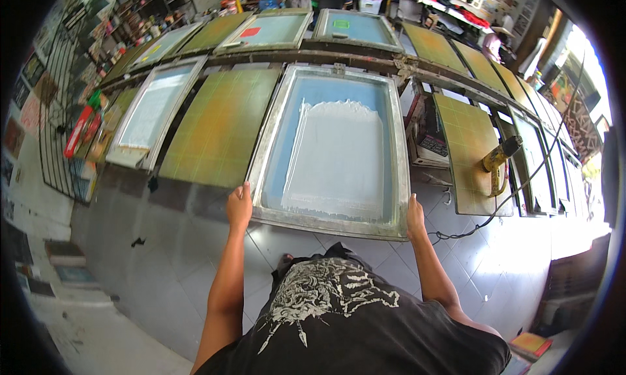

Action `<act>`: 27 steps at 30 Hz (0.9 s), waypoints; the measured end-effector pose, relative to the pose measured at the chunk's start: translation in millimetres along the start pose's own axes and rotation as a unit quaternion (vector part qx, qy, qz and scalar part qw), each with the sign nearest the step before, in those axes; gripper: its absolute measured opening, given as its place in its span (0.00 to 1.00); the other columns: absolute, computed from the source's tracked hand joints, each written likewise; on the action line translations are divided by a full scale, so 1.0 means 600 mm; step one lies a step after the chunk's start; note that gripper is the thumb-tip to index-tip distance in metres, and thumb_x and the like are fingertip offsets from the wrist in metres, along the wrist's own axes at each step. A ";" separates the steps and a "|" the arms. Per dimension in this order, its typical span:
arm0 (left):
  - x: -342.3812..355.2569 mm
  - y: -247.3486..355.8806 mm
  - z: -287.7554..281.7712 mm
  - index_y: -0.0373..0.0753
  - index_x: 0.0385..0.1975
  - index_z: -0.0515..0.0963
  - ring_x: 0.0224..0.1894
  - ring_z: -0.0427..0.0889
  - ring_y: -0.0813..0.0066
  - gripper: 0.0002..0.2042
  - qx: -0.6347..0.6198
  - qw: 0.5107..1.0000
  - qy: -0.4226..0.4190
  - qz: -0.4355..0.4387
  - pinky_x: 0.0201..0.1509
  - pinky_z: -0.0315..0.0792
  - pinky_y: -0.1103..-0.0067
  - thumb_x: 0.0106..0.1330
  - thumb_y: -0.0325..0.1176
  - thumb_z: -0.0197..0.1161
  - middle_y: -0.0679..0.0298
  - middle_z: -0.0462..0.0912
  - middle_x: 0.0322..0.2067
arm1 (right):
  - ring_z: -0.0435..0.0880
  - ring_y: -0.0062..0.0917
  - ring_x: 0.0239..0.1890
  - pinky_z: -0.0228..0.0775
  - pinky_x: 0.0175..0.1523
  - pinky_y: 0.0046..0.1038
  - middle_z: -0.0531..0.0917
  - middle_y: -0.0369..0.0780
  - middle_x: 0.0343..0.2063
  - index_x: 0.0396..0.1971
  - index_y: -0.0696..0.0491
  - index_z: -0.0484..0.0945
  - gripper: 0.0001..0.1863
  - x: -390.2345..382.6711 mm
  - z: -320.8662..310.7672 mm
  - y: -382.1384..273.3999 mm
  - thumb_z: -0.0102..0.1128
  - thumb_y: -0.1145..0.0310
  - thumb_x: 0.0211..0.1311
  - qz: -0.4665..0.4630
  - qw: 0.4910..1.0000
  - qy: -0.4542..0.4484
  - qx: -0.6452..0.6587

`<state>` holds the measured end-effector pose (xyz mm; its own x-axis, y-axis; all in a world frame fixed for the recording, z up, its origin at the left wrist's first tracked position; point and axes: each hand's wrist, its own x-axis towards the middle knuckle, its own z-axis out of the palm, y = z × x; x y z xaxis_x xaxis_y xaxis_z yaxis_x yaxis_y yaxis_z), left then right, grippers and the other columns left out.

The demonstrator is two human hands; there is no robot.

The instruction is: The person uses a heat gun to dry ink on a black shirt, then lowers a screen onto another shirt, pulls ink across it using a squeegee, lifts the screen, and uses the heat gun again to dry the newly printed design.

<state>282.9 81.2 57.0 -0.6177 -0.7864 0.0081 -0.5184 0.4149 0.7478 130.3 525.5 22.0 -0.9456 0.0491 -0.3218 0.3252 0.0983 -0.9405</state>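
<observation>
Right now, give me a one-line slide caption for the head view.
Left hand and right hand grip the near corners of a metal-framed printing screen coated with white ink.

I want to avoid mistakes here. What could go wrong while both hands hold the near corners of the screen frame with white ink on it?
1. The left hand and right hand grip only the near corners of the screen frame; it may tilt or slip.
2. The white ink looks wet and could smear or run.
3. The black cable of the yellow heat gun trails near the right hand and might snag.
</observation>
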 end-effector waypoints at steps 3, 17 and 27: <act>0.069 -0.020 0.000 0.32 0.30 0.77 0.34 0.77 0.47 0.25 -0.036 0.999 -0.008 0.013 0.40 0.68 0.64 0.67 0.53 0.47 0.48 0.79 0.27 | 0.72 0.22 0.35 0.65 0.42 0.27 0.77 0.40 0.33 0.44 0.66 0.74 0.31 0.012 0.038 -0.008 0.37 0.49 0.71 0.017 1.000 0.013 -0.006; 0.082 -0.045 0.035 0.26 0.50 0.73 0.54 0.75 0.51 0.30 -0.077 0.992 -0.092 -0.037 0.57 0.66 0.69 0.66 0.53 0.50 0.43 0.77 0.48 | 0.75 0.24 0.39 0.66 0.47 0.27 0.80 0.41 0.35 0.45 0.66 0.74 0.30 -0.018 0.042 -0.038 0.39 0.49 0.71 0.035 0.996 0.070 -0.037; 0.047 -0.013 0.026 0.26 0.51 0.72 0.54 0.75 0.54 0.29 -0.103 0.988 -0.078 -0.082 0.58 0.64 0.71 0.67 0.51 0.50 0.44 0.77 0.49 | 0.75 0.23 0.37 0.66 0.46 0.27 0.79 0.41 0.34 0.44 0.66 0.75 0.29 -0.009 0.023 -0.028 0.38 0.51 0.72 0.036 0.994 0.072 -0.069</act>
<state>259.9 63.0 41.0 -0.6267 -0.7490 -0.2151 -0.4977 0.1722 0.8501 130.1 509.7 37.9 -0.9109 0.2022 -0.3597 0.4005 0.2235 -0.8886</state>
